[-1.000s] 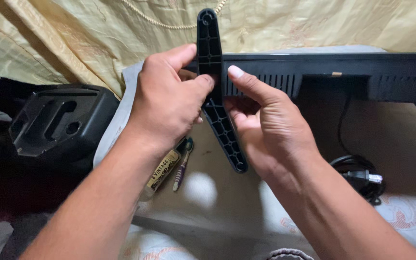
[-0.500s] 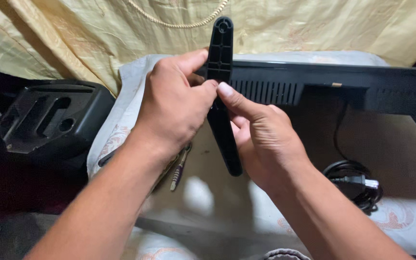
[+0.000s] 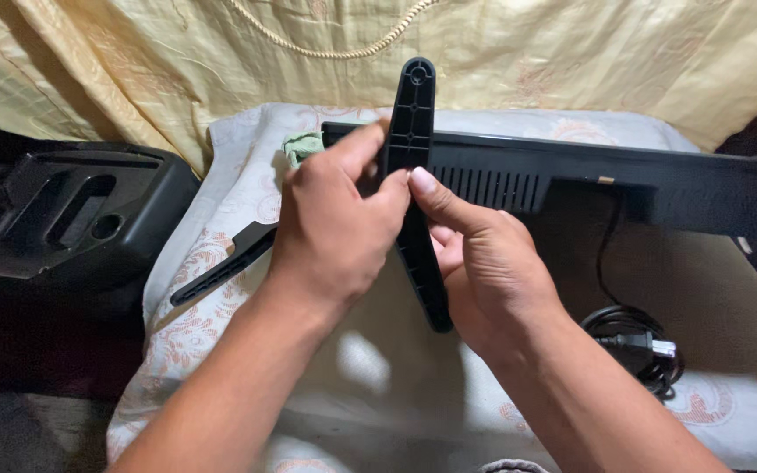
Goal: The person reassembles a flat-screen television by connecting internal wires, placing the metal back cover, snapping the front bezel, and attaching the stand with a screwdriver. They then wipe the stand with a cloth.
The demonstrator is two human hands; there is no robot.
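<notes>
Both my hands grip a long black plastic stand leg [image 3: 416,114], held upright against the rear edge of a black flat screen [image 3: 624,180] lying face down. My left hand [image 3: 336,229] wraps the leg's middle from the left. My right hand [image 3: 482,267] holds it from the right, thumb pressed on its front. The leg's rounded top end sticks up above my fingers, and its lower end [image 3: 435,308] shows between my wrists.
A second black stand leg [image 3: 221,271] lies on the patterned white cloth [image 3: 194,289] at left. A black moulded plastic box [image 3: 63,219] sits further left. A coiled black power cord with plug [image 3: 637,346] lies at right. A yellow curtain [image 3: 571,52] hangs behind.
The view has shifted, so the leg and both hands sit a little further right in the frame. My grip on the leg stays the same. The second leg on the cloth has come into view.
</notes>
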